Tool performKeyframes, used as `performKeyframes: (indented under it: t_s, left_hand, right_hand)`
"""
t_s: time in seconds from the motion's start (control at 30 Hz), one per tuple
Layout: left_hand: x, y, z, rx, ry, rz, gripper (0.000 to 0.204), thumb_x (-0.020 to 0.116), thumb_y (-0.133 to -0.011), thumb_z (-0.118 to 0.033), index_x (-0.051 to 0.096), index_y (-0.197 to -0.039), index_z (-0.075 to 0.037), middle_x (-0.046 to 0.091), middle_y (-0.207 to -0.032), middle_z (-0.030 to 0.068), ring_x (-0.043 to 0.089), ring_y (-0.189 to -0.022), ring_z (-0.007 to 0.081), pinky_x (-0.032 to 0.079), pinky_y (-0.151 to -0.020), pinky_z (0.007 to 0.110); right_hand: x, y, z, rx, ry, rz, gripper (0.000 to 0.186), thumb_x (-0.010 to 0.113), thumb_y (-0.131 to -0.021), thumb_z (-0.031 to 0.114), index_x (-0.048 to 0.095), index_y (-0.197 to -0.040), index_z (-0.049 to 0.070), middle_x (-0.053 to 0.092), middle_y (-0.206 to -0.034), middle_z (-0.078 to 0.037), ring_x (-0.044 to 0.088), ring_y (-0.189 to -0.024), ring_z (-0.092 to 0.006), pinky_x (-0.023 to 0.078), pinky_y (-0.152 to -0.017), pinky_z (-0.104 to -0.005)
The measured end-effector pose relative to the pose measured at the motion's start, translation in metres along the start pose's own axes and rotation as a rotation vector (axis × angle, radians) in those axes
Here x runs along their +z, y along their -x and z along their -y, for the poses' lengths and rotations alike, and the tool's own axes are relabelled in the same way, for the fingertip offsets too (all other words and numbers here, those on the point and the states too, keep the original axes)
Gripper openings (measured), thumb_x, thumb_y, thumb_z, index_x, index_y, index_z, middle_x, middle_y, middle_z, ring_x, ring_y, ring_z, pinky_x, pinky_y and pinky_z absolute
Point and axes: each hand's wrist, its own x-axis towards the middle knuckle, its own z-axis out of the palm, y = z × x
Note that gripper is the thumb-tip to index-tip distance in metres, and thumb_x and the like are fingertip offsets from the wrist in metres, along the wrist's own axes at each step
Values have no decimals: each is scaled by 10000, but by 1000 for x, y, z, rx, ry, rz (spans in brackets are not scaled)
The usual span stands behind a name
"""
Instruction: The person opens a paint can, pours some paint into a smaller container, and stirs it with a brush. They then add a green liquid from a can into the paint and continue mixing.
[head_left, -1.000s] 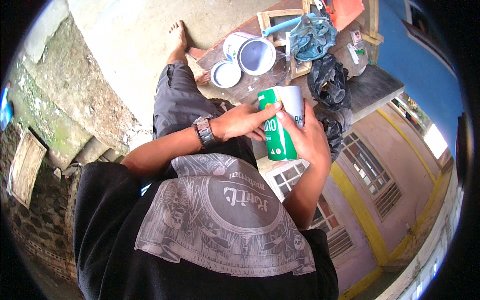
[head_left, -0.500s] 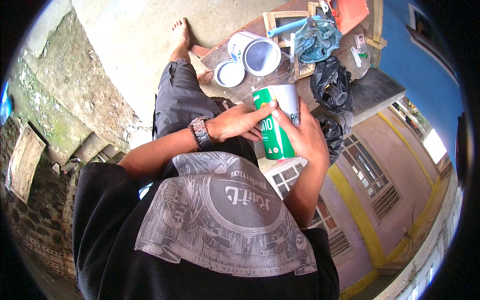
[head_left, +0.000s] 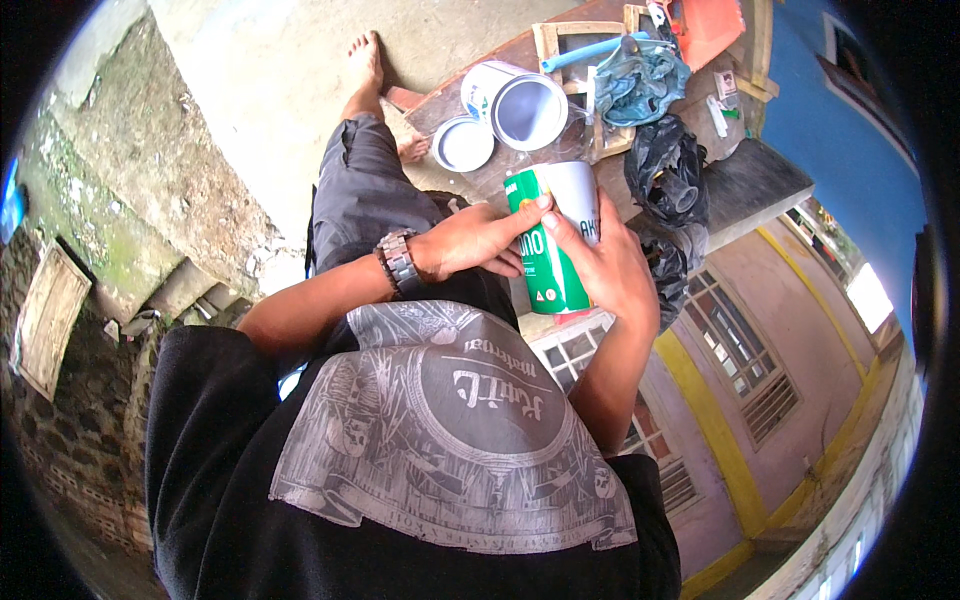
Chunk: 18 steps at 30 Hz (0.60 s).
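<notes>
Between my two hands is an upright-looking green and white paint can [head_left: 558, 272]. My right hand [head_left: 618, 262] wraps round its right side, thumb lying across the front. From the left, my left hand [head_left: 478, 240] presses its thumb onto the can's front face, while its other fingers curl at the can's left edge, partly hidden. On my left wrist sits a brown and grey link watch [head_left: 401, 262]. Beyond the held can, a larger open white paint bucket [head_left: 478, 86] lies tipped toward me on a wooden surface, with a round white lid [head_left: 463, 145] beside it.
The wooden surface also carries small wooden frames [head_left: 548, 48], a blue tube [head_left: 590, 54], a crumpled blue-green plastic bag [head_left: 640, 85], black plastic bags [head_left: 665, 160] and an orange object [head_left: 712, 32]. A dark ledge [head_left: 765, 185] runs at the right. My bare foot [head_left: 366, 60] rests on concrete.
My hands keep the same hold on the paint can. The view has shifted very slightly, and nothing else visibly differs.
</notes>
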Motion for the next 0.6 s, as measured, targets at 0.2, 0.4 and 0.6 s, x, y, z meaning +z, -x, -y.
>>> performKeyframes:
  t_s: [0.2,0.4,0.6]
  left_hand:
    - [-1,-1,-4,50,28,-77,1049,535,-787,-790,558,-1149,194,622,-1072,297,674,-951,326,585,-830,378]
    - [-1,6,-19,66,-2,-89,1049,532,-790,-789,560,-1144,198,629,-1059,301,683,-937,326,594,-812,365]
    - [2,0,-30,78,-41,-49,1031,479,-836,-772,529,-1199,192,605,-1112,296,651,-1006,334,587,-840,387]
  right_hand:
    - [-2,-5,7,-36,-38,-11,938,637,-785,676,414,-1357,-33,591,-1185,-328,584,-1128,-458,461,-931,-481]
    - [-4,-11,8,-59,-11,-61,944,641,-774,687,413,-1367,-11,597,-1189,-314,591,-1122,-452,468,-920,-478]
    - [-12,-12,12,-44,-45,-68,926,643,-770,691,429,-1362,11,611,-1177,-291,605,-1109,-427,473,-911,-470]
